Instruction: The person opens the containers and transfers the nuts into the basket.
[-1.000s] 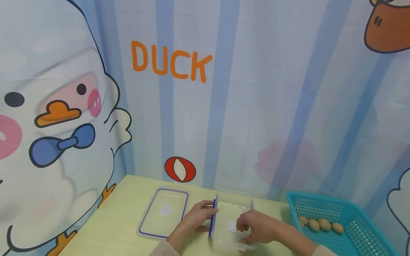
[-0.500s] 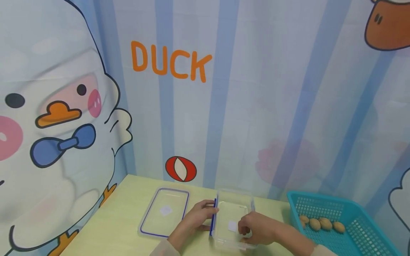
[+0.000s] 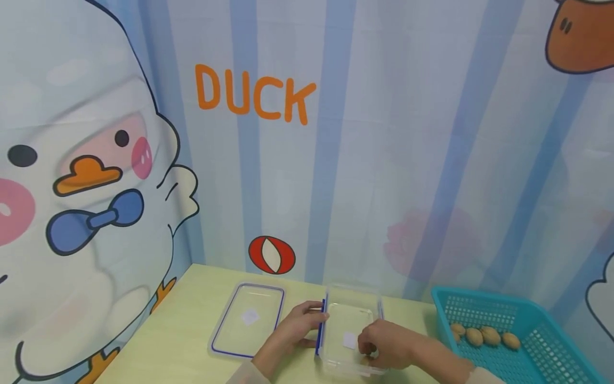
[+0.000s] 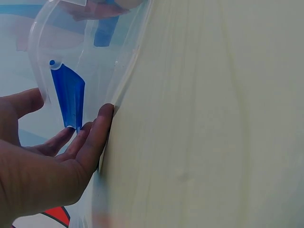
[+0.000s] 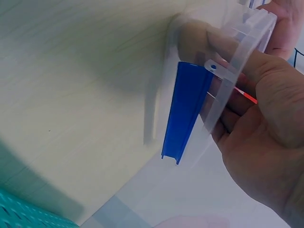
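A clear plastic food container (image 3: 352, 312) with blue side latches stands without its lid on the table. My left hand (image 3: 299, 322) steadies its left side, fingers fairly straight against the wall beside the blue latch (image 4: 70, 97). My right hand (image 3: 386, 344) reaches over the right wall into the container. Its thumb and fingers pinch a walnut (image 5: 194, 40) low in the near right corner, seen through the clear wall in the right wrist view. The hand covers most of that walnut in the head view.
A clear lid (image 3: 249, 320) with a blue seal lies left of the container. To the right stands a turquoise basket (image 3: 527, 309) holding several walnuts (image 3: 490, 336). A printed curtain (image 3: 364, 160) hangs behind the pale yellow table (image 3: 192, 309).
My right hand has shifted very slightly within the near right corner of the container, and the walnut shows at its fingertips. My left hand stays at the left side.
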`<state>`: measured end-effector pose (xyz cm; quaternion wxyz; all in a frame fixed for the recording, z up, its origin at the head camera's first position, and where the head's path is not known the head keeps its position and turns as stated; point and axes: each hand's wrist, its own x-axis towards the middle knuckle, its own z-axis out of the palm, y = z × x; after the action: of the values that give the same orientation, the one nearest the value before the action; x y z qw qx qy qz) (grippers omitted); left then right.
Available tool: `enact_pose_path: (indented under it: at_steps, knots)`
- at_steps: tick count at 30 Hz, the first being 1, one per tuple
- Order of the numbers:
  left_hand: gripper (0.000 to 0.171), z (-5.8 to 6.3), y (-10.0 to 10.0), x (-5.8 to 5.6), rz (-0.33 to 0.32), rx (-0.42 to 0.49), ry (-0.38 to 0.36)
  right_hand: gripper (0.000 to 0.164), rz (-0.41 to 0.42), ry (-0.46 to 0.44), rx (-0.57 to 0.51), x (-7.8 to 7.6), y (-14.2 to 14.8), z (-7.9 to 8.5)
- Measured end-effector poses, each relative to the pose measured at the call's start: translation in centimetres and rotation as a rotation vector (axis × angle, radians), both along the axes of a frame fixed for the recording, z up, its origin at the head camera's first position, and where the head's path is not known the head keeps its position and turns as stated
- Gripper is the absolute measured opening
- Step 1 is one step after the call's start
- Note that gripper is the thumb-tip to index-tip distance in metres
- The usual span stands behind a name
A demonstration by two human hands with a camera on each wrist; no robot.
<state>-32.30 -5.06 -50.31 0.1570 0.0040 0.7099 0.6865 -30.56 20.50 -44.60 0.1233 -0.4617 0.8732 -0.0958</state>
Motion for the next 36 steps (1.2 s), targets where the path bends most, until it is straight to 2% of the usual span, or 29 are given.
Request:
enact_pose_path:
  at_steps: [3,13,18,22,29,36]
  knots:
    - [0.057,0.0,0.0,0.0,-0.001,-0.002,0.001,0.017,-0.022,-0.002,0.011,0.0,0.0,-0.2]
    - [0.058,0.0,-0.1,0.1,-0.005,0.004,0.008,0.016,-0.014,-0.007,-0.005,0.1,-0.2,-0.3]
    - [0.058,-0.1,0.0,0.1,0.002,-0.004,-0.002,0.017,-0.056,-0.033,-0.017,0.1,-0.4,-0.1]
    - [0.058,-0.2,0.1,0.0,0.006,-0.004,-0.001,0.018,-0.086,-0.029,-0.078,0.0,-0.1,0.3]
    - [0.057,-0.4,0.2,-0.1,0.006,-0.008,0.001,0.016,-0.047,0.030,-0.213,0.2,1.1,2.3]
    - [0.057,-0.2,0.2,-0.1,0.005,-0.017,-0.005,0.019,-0.099,0.018,-0.306,0.4,2.1,5.6]
